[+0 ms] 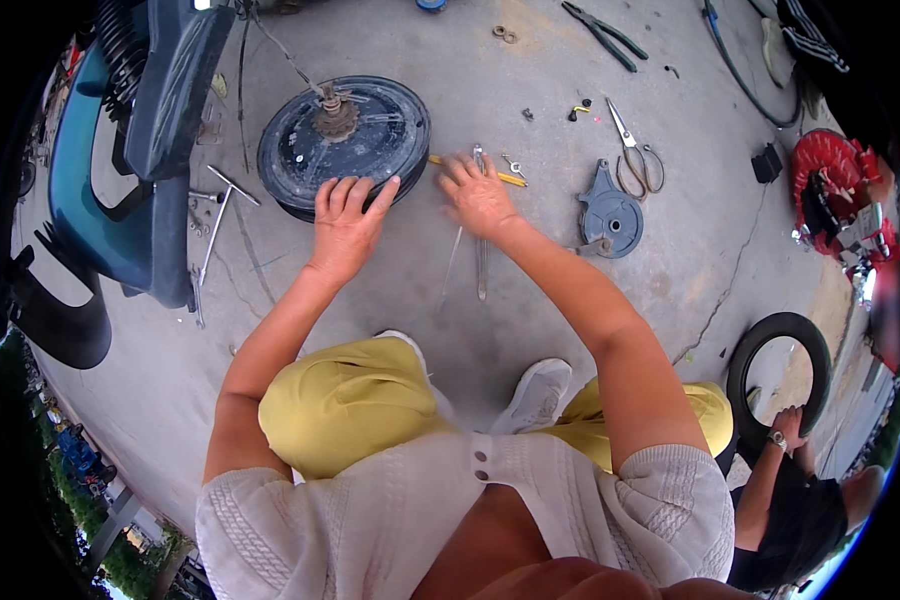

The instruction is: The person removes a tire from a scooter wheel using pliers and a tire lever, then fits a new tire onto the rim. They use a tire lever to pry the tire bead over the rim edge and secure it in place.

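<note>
A black wheel hub (345,140) lies flat on the concrete, with a cable rising from the rusty axle at its middle. My left hand (348,225) rests on its near rim, fingers spread and holding nothing. Just right of the hub, my right hand (478,198) reaches down with its fingers apart over a yellow-handled tool (510,179). Part of that tool is hidden under the fingers. A long metal bar (483,270) runs beneath the same hand. Close by lies a small metal key-like piece (514,165).
A grey brake plate (620,225), scissors (630,150) and pliers (607,38) lie to the right. At left stand a teal scooter body (80,190) and a T-handle wrench (220,215). Another person's hand (788,425) is at a tyre (738,365) on the lower right.
</note>
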Available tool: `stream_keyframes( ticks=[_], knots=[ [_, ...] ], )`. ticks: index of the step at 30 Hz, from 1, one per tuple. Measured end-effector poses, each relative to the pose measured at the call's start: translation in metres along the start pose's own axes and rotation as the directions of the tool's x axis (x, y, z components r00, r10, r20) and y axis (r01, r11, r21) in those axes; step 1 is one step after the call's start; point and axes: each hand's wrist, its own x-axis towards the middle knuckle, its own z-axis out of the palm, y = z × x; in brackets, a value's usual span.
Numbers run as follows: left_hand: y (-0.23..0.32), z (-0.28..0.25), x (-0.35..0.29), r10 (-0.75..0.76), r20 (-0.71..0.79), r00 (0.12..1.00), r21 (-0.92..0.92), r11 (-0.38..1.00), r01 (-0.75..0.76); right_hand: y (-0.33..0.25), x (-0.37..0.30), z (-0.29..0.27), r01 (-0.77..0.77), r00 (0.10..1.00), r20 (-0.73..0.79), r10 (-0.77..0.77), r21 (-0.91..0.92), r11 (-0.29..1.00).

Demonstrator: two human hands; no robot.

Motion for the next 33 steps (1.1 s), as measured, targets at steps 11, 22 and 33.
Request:
stream_keyframes(
  ticks=[11,22,33],
  knots=[
    [-0.048,0.001,-0.034,-0.049,-0.063,0.997,0.017,0.999,0.050,0.063,-0.087,-0.005,-0.028,0.999,0.045,0.030,-0.053,0.998],
    [-0.058,-0.013,-0.030,0.031,-0.081,0.996,0.004,1.000,-0.031,-0.060,0.072,-0.047,-0.228,0.704,0.635,0.317,0.626,-0.746],
    [-0.041,-0.057,0.066,-0.408,-0.164,0.898,-0.438,0.846,0.305,0.003,0.143,-0.161,-0.479,0.591,0.612,0.526,0.790,-0.383]
  ],
)
